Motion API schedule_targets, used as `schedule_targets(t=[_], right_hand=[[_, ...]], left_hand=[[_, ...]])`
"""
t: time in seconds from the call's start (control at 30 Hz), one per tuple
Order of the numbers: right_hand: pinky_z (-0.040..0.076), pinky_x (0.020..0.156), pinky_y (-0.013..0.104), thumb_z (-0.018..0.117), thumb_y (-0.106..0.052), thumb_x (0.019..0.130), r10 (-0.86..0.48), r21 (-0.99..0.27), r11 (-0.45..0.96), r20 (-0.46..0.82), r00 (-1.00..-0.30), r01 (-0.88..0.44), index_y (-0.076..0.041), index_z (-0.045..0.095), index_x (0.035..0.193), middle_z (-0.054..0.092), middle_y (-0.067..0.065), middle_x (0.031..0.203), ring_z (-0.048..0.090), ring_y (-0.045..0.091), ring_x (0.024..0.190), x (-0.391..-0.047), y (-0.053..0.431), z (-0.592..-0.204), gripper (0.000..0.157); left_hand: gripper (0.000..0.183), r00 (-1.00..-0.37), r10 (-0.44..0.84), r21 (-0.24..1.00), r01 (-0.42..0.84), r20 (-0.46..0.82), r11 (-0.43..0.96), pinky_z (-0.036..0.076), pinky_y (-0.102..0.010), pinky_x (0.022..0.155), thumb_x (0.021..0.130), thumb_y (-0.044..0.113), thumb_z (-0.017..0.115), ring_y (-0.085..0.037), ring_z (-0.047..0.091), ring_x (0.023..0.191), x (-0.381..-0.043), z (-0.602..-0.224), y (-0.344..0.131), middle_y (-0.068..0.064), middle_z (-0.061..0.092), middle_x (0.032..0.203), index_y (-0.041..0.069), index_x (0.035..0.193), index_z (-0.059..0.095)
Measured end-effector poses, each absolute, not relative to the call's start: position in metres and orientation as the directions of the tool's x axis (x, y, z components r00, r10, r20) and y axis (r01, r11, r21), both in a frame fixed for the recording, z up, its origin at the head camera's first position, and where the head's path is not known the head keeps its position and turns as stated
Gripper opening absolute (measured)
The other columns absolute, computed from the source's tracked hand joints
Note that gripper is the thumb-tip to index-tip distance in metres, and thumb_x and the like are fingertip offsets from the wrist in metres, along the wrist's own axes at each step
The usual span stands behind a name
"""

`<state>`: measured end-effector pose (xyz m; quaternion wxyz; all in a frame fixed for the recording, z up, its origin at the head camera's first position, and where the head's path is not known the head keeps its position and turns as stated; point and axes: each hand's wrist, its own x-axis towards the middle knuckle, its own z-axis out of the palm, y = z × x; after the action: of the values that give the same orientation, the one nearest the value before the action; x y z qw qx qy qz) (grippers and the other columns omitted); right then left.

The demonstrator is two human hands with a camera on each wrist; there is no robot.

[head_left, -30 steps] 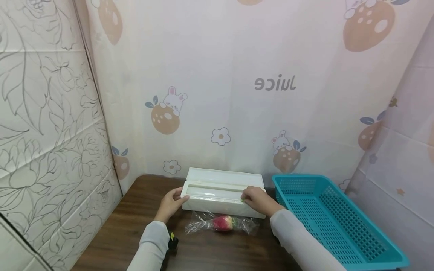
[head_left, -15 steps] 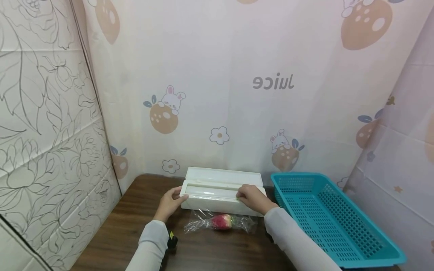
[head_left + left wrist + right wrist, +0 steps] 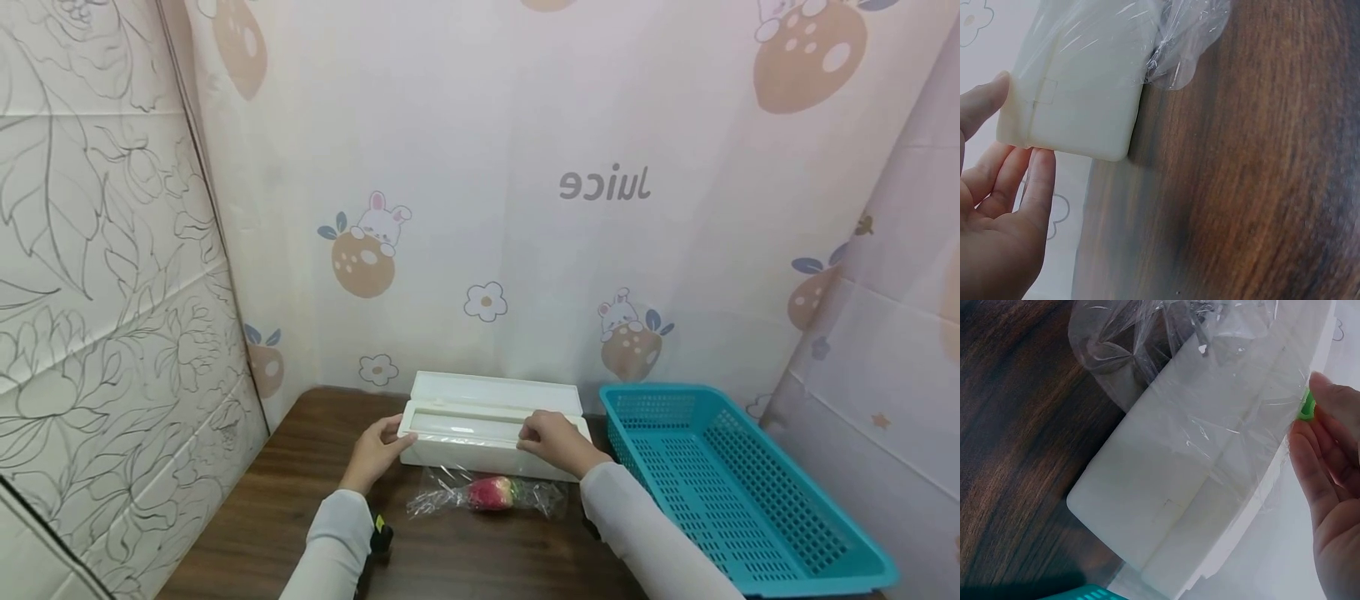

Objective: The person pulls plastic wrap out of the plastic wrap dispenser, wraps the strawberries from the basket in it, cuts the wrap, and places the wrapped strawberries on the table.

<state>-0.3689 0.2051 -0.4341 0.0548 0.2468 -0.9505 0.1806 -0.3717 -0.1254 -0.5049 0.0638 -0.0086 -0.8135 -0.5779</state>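
A long white cling film dispenser (image 3: 459, 451) stands at the back of the table, its lid (image 3: 495, 392) raised. At its left end my left hand (image 3: 372, 454) grips the corner, thumb on the front side and fingers against the end, as the left wrist view shows. My right hand (image 3: 558, 442) pinches a small green slider (image 3: 1307, 405) on the dispenser's top edge, right of the middle. Clear film (image 3: 1129, 356) hangs over the dispenser's front. Before it lies a red and yellowish fruit-like object (image 3: 492, 493) wrapped in clear film with twisted ends.
A teal plastic basket (image 3: 810, 475) stands on the right side of the dark wooden table (image 3: 277, 500). Patterned curtains (image 3: 480, 208) hang close behind and at both sides. A black item with a yellow mark (image 3: 381, 536) is by the left wrist.
My right hand has slid a short way to the left along the dispenser's top edge. My left hand keeps its grip on the left end. The wrapped object has not moved.
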Motion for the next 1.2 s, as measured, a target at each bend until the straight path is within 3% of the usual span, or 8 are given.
schedule_targets(t=[0.33,0.57,1.2], right_hand=[[0.055,0.072,0.032,0.080,-0.006,0.084,-0.457,-0.307,0.810,0.201,-0.866,-0.499,-0.012,0.069,0.086,0.059,-0.006,0.080,0.059,0.011,0.076,-0.368,0.200,-0.435,0.012],[0.057,0.079,0.036,0.077,0.002,0.085,-0.538,-0.277,0.768,0.209,-0.817,-0.577,-0.006,0.070,0.096,0.063,0.000,0.089,0.065,0.020,0.088,-0.364,0.197,-0.433,0.015],[0.057,0.075,0.033,0.073,-0.002,0.090,-0.522,-0.311,0.765,0.214,-0.826,-0.564,-0.008,0.075,0.090,0.065,-0.004,0.081,0.065,0.014,0.080,-0.371,0.187,-0.433,0.006]], left_hand=[[0.061,-0.990,-0.065,0.943,0.100,0.126,0.316,0.054,-0.045,0.091,0.089,0.029,0.079,-0.034,0.063,0.112,-0.371,-0.504,-0.126,-0.019,0.064,0.124,-0.001,0.136,0.057],[0.060,-0.989,-0.065,0.941,0.103,0.131,0.323,0.054,-0.045,0.091,0.089,0.028,0.078,-0.034,0.063,0.113,-0.370,-0.503,-0.126,-0.019,0.064,0.125,-0.001,0.136,0.057],[0.059,-0.988,-0.068,0.938,0.112,0.142,0.328,0.054,-0.044,0.091,0.089,0.028,0.078,-0.035,0.063,0.112,-0.368,-0.504,-0.124,-0.019,0.065,0.123,-0.002,0.135,0.058]])
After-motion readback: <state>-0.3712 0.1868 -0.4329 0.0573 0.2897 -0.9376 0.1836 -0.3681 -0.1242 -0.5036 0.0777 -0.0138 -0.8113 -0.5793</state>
